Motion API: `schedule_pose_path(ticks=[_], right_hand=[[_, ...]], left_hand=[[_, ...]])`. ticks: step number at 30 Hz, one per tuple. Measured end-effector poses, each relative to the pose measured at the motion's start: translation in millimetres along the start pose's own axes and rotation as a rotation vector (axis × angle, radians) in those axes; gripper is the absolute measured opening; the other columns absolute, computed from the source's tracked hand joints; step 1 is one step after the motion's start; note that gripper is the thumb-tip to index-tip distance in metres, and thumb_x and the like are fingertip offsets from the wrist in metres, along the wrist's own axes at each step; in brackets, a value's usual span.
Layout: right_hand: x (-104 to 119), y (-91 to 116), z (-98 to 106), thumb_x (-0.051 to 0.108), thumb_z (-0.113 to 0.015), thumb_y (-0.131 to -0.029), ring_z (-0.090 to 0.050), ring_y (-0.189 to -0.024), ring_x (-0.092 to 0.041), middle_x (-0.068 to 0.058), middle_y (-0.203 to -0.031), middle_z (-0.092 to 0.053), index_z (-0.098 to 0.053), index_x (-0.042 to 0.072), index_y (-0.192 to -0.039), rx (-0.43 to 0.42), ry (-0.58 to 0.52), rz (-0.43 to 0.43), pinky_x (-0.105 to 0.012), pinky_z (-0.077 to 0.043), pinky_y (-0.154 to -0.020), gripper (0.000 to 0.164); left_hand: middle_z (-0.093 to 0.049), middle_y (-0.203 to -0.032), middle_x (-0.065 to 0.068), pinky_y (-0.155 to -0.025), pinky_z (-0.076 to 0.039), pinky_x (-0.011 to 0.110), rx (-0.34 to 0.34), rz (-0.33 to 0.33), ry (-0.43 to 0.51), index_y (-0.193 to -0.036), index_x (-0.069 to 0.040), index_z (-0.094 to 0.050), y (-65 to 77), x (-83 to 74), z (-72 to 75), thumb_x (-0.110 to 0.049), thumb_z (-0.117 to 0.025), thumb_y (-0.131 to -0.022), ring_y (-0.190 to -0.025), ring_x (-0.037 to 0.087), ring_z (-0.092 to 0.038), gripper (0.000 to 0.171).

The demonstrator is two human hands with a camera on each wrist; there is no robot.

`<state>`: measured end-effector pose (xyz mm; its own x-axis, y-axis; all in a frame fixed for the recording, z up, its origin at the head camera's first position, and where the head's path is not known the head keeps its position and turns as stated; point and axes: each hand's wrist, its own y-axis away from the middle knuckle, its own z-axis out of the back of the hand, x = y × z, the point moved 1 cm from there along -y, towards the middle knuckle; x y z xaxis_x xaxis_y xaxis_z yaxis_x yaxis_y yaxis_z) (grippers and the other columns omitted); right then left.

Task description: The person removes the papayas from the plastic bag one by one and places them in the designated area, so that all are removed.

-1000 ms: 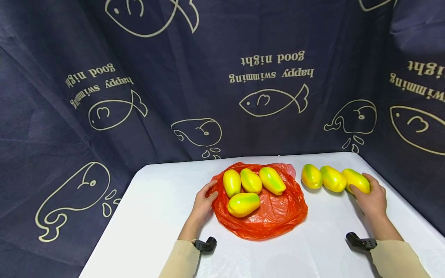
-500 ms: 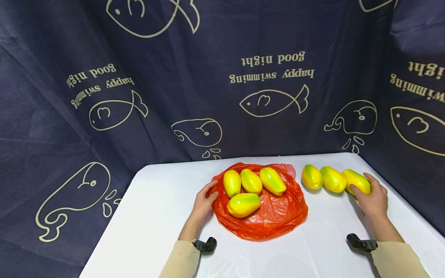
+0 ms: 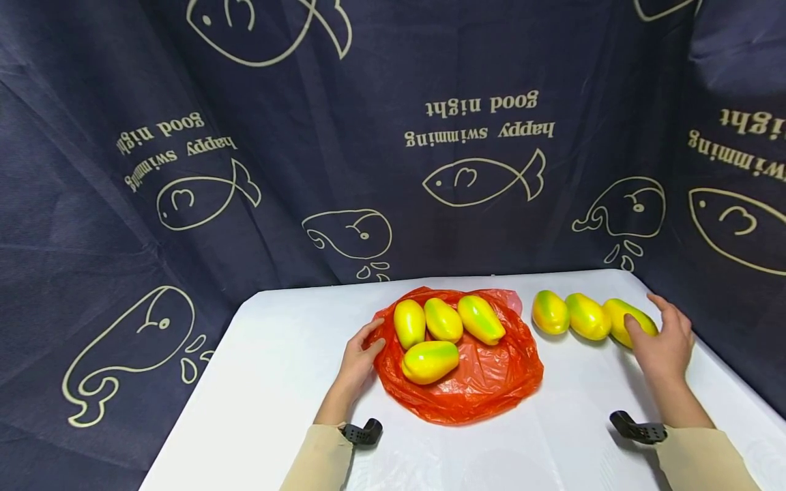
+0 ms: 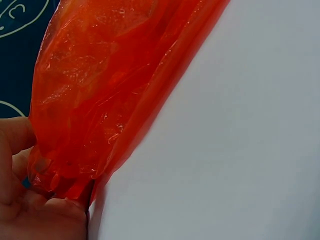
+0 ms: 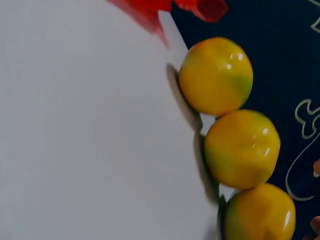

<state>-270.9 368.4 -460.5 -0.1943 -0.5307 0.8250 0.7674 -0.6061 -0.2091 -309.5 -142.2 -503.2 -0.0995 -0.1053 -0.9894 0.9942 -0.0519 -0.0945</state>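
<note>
A red plastic bag (image 3: 485,382) lies spread on the white table with several yellow-green papayas (image 3: 431,362) on it. My left hand (image 3: 358,354) holds the bag's left edge; in the left wrist view the thin red plastic (image 4: 100,100) gathers between its fingers and thumb. Three more papayas stand in a row right of the bag: a left one (image 3: 550,312), a middle one (image 3: 588,316) and a right one (image 3: 628,319). My right hand (image 3: 664,344) is spread beside the right papaya, its thumb overlapping it in view. Only fingertips show at the right wrist view's edge.
The white table (image 3: 276,361) ends at a dark blue curtain (image 3: 368,170) printed with fish and whales, behind and at both sides. A black band (image 3: 364,432) sits on each wrist. The row's papayas (image 5: 242,149) lie close together near the far edge.
My right hand has let go of the right papaya, spreading its fingers and shifting slightly right. The papaya stays in the row. My left hand and the bag have not moved.
</note>
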Motion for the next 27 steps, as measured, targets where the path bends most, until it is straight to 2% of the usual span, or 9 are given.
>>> schedule_pose_path(ticks=[7,13,17,21,27], right_hand=[[20.4,9.4,-2.3,0.019,-0.058,-0.095,-0.024,-0.148,-0.036,-0.012,-0.16,-0.035,-0.041,0.019,-0.153,-0.065,-0.072,0.08,-0.057,-0.023,-0.119,0.061],[43.9,18.6,-8.8,0.018,-0.059,-0.094,-0.031,-0.145,-0.031,-0.011,-0.156,-0.039,-0.045,0.021,-0.15,-0.072,-0.125,0.14,-0.052,-0.026,-0.12,0.057],[61.2,28.3,-15.0,0.018,-0.059,-0.094,-0.038,-0.14,-0.028,-0.01,-0.152,-0.043,-0.047,0.023,-0.148,-0.045,-0.156,0.173,-0.046,-0.032,-0.12,0.056],[76.5,39.8,-21.7,0.02,-0.059,-0.096,-0.038,-0.141,-0.022,-0.005,-0.153,-0.041,-0.045,0.027,-0.15,0.028,-0.197,0.194,-0.037,-0.036,-0.12,0.056],[94.6,55.5,-35.3,0.021,-0.063,-0.096,-0.045,-0.136,-0.028,-0.007,-0.15,-0.043,-0.042,0.026,-0.152,0.127,-0.178,0.305,-0.036,-0.047,-0.113,0.059]], left_hand=[[-0.047,-0.153,0.01,-0.118,-0.038,0.047,0.004,0.008,0.005,-0.144,-0.016,-0.054,-0.3,-0.2,-1.0,-0.008,-0.055,-0.099,-0.143,0.031,-0.042,0.046],[-0.045,-0.155,0.01,-0.117,-0.039,0.047,0.015,0.011,0.019,-0.145,-0.016,-0.053,0.5,-1.4,-0.5,-0.009,-0.055,-0.099,-0.144,0.031,-0.041,0.046],[-0.044,-0.155,0.01,-0.116,-0.041,0.046,0.02,0.015,0.021,-0.145,-0.016,-0.052,0.1,-0.8,-0.6,-0.01,-0.055,-0.1,-0.144,0.031,-0.041,0.046],[-0.043,-0.156,0.01,-0.115,-0.042,0.046,0.019,0.021,0.017,-0.146,-0.017,-0.052,0.5,-1.3,-1.2,-0.011,-0.055,-0.1,-0.144,0.032,-0.041,0.046],[-0.044,-0.156,0.011,-0.116,-0.041,0.046,0.013,0.02,0.021,-0.146,-0.015,-0.051,2.1,-2.4,-1.0,-0.01,-0.055,-0.1,-0.143,0.032,-0.041,0.047]])
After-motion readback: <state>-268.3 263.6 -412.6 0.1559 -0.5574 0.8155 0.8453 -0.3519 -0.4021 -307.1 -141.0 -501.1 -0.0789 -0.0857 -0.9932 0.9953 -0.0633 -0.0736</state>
